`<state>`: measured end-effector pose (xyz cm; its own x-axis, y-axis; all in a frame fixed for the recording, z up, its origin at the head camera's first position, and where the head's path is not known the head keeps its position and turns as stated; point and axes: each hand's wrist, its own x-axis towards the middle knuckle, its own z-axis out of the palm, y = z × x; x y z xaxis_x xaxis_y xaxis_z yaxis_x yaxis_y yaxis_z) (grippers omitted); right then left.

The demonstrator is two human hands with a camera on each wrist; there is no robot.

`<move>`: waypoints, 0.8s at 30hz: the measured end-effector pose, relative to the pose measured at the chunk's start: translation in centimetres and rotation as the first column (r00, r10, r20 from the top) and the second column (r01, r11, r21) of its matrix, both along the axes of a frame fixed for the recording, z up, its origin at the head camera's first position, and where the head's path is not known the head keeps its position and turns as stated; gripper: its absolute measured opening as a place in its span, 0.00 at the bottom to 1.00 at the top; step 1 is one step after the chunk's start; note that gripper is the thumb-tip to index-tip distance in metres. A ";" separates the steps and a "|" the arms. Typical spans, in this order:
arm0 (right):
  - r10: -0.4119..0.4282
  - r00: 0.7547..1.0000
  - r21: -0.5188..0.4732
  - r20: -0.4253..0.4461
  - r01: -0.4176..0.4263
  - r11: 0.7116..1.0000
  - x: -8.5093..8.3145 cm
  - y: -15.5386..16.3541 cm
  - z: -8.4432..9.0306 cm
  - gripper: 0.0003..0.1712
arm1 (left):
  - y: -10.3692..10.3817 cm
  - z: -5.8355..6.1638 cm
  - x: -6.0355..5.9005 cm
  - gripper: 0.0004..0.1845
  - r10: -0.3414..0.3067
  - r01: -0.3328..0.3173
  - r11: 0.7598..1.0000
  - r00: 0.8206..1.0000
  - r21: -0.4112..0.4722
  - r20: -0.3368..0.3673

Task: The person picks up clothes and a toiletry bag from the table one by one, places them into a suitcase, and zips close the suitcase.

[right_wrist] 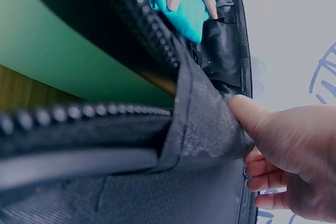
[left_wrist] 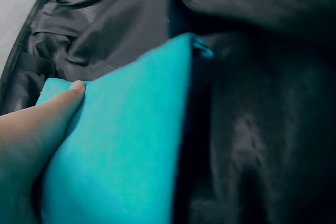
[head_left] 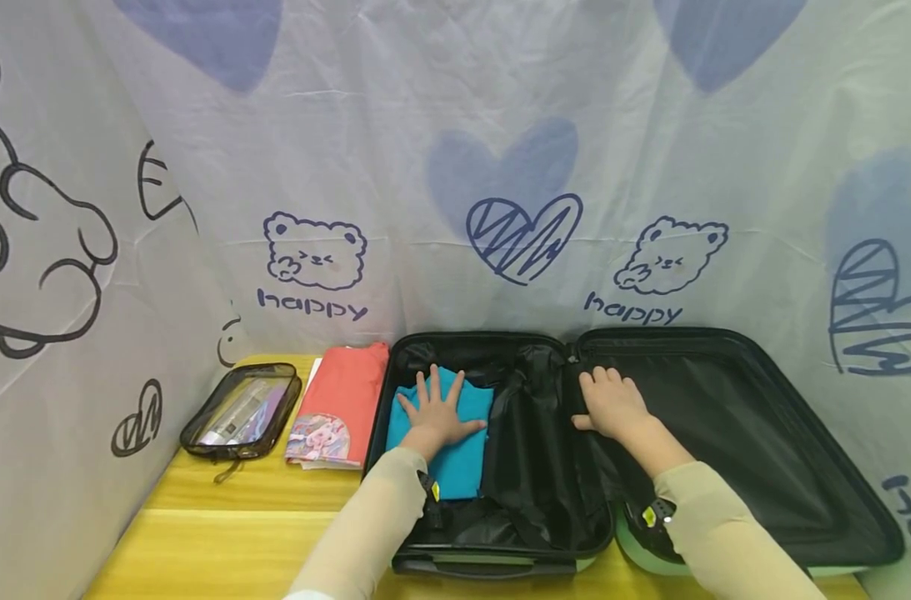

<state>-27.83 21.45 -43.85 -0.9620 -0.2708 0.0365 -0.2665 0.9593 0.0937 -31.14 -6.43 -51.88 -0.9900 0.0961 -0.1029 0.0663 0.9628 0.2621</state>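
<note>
Far left on the counter [head_left: 222,508]: clear pouch [head_left: 241,410], then folded red garment [head_left: 340,404]. Open suitcase [head_left: 823,467] beside them. In its left half, the folded teal garment [head_left: 455,454] is pressed flat under the left hand [head_left: 434,408], fingers spread and straight. Judged soft, light, limp; best taken by the folded edges, both layers together. At the centre hinge, the black lining flap [right_wrist: 205,129] is pinched by the right hand [right_wrist: 286,156], thumb on top.

Long beige sleeves [head_left: 365,525] on both arms, a dark wrist strap [head_left: 659,510] with a yellow mark at each cuff.
</note>
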 end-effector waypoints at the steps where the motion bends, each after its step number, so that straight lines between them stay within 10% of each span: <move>1: 0.000 1.000 -0.001 -0.001 0.000 1.000 0.0 0.0 0.0 0.40 | -0.1 0.0 0.0 0.53 0.000 0.000 1.000 1.000 0.003 -0.002; 24: -0.002 1.000 -0.003 -0.002 0.002 1.000 -0.3 -0.1 -0.4 0.41 | -0.1 -0.3 0.0 0.53 0.012 -0.012 0.999 1.000 0.049 0.002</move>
